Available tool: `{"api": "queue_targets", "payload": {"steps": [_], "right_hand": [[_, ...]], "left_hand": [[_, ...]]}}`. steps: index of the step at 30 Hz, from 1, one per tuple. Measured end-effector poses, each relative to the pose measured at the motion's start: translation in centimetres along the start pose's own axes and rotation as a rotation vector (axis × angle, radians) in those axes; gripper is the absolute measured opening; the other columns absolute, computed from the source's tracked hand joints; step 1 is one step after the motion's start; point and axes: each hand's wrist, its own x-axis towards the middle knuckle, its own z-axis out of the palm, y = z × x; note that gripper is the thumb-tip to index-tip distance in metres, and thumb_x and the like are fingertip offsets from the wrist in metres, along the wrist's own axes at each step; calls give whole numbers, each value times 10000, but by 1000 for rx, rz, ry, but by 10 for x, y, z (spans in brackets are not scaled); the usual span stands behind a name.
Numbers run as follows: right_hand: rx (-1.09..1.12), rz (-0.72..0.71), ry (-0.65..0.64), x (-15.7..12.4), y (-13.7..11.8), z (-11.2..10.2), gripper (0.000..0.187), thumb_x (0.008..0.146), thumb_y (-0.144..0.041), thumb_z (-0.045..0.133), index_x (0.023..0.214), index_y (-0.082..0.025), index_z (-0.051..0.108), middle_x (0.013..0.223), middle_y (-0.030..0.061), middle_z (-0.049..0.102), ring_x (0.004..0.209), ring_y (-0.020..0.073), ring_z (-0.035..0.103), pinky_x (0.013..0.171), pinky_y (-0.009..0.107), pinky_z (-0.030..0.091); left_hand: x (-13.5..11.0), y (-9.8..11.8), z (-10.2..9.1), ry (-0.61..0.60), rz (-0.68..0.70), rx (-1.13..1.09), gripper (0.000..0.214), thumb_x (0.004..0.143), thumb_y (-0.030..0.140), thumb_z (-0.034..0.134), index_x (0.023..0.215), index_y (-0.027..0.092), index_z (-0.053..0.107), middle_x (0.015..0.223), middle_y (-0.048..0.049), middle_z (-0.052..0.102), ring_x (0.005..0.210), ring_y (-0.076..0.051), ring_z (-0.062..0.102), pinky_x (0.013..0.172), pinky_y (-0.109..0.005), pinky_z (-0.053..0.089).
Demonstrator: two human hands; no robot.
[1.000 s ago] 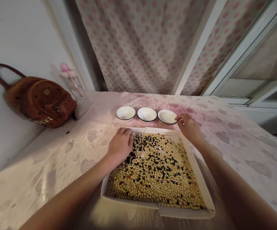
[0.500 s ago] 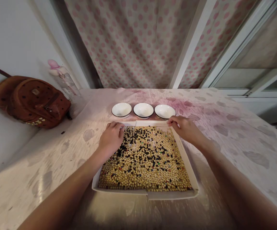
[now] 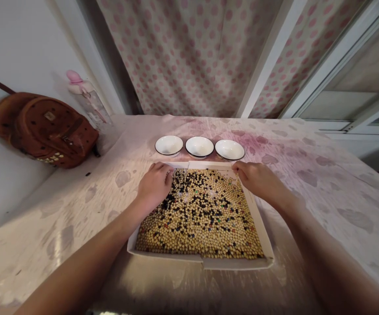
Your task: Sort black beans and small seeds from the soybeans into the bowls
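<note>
A shallow white cardboard tray (image 3: 235,263) lies on the table in front of me, filled with yellow beans (image 3: 205,232) mixed with black and a few coloured ones. My left hand (image 3: 154,186) rests knuckles up on the beans at the tray's far left corner, fingers curled down into them. My right hand (image 3: 256,178) sits at the far right corner, fingers bent over the rim; whether it holds a bean is hidden. Beyond the tray stand three white bowls in a row: left (image 3: 168,145), middle (image 3: 199,146), right (image 3: 229,149).
A brown backpack (image 3: 45,131) leans against the wall at the far left, with a clear bottle with a pink cap (image 3: 89,101) beside it. A polka-dot curtain (image 3: 189,52) hangs behind the table. The patterned tablecloth (image 3: 323,192) covers the whole table.
My right hand has drawn back from the right bowl to the tray's far right corner. My left hand stays on the beans. The view has shifted slightly.
</note>
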Motion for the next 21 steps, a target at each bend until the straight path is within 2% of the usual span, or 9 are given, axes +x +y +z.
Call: {"api": "queue_targets", "payload": {"steps": [4, 10, 16, 21], "right_hand": [[18, -10, -52, 0, -3, -2, 315, 922, -170, 393, 988, -194, 700, 822, 91, 729, 709, 221, 661, 641, 334, 411], [205, -54, 88, 4, -5, 0, 282, 906, -180, 415, 936, -206, 694, 810, 62, 732, 721, 209, 667, 701, 344, 474], [85, -112, 143, 5, 2, 9, 286, 904, -164, 433, 957, -200, 711, 797, 78, 699, 717, 224, 619, 754, 386, 459], [82, -178, 103, 5, -2, 15, 321, 889, -99, 426, 1003, -184, 714, 884, 102, 724, 838, 247, 647, 807, 395, 454]], "left_hand": [[0, 0, 0, -4, 3, -21, 246, 996, 175, 508, 1103, 168, 729, 1140, -94, 715, 1122, -276, 635, 993, -422, 541], [0, 0, 1, 5, 11, -47, 230, 990, 186, 516, 1071, 193, 732, 1144, -76, 728, 1111, -273, 643, 990, -429, 541], [0, 0, 1, -11, -5, -46, 222, 984, 189, 521, 1049, 225, 730, 1148, -64, 725, 1095, -257, 645, 952, -408, 554], [-1, 1, 0, -9, -12, -52, 211, 980, 192, 538, 1054, 207, 735, 1137, -75, 725, 1105, -264, 642, 958, -420, 555]]}}
